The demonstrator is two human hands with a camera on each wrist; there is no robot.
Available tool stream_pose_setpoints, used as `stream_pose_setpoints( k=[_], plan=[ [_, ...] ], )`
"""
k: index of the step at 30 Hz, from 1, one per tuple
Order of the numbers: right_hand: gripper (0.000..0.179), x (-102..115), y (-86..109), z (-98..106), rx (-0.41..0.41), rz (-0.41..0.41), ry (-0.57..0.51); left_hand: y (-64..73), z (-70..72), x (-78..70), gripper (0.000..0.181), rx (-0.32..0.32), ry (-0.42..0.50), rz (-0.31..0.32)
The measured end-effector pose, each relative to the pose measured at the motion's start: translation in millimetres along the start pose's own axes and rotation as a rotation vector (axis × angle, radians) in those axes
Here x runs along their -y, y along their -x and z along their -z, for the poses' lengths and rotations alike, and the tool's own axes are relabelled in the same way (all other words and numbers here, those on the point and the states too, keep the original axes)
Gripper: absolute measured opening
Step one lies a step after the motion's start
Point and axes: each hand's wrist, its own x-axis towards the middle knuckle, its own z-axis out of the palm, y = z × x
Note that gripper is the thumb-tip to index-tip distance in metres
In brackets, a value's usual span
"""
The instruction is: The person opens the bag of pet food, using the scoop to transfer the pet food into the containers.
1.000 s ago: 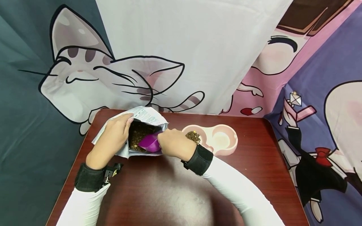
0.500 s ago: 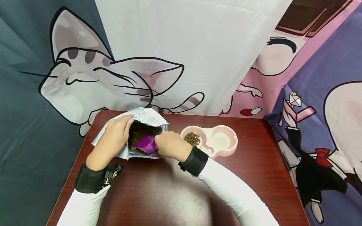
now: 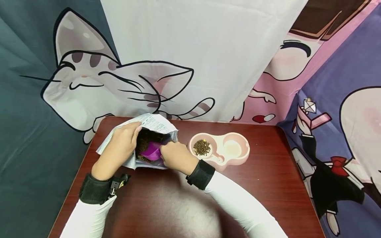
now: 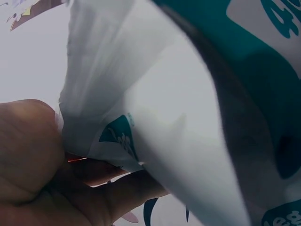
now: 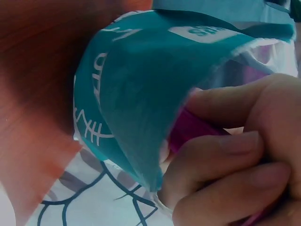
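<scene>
A white and teal bag [image 3: 156,123] of brown kibble [image 3: 142,143] lies on the table with its mouth open toward me. My left hand [image 3: 122,140] grips the bag's left edge; the left wrist view has its thumb and fingers [image 4: 127,193] on either side of the bag wall. Inside the mouth, a purple scoop [image 3: 151,151] sits against the kibble. My right hand [image 3: 178,157] holds its handle, with fingers curled round it at the bag's rim in the right wrist view. The purple handle [image 5: 193,129] shows between those fingers there.
To the right of the bag stands a pink double bowl [image 3: 219,145]. Its left side holds a small heap of kibble [image 3: 201,147]. The reddish-brown table [image 3: 268,172] ends at a printed cartoon cloth [image 3: 208,49] hanging behind it.
My right hand has shifted a little left and down, carrying the scoop further left into the bag, and more of the bowl shows. The left hand stays on the bag.
</scene>
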Motion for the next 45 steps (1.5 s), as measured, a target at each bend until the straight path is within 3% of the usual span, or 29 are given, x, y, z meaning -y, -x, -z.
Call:
stream_pose_setpoints(
  k=[15,32,45],
  plan=[
    [0.016,4.4,-2.1,-23.7,-0.113,0.004,0.054,0.8,-3.0,-0.3,0.025,-0.018,0.0,-0.021],
    [0.019,2.1,-3.4,-33.7,-0.133,-0.017,0.0,0.9,-4.0,-2.3,0.029,0.007,0.001,0.01],
    [0.018,1.0,0.6,-27.1,-0.123,-0.015,-0.032,0.2,-0.7,-1.8,0.031,0.023,0.003,0.038]
  ],
)
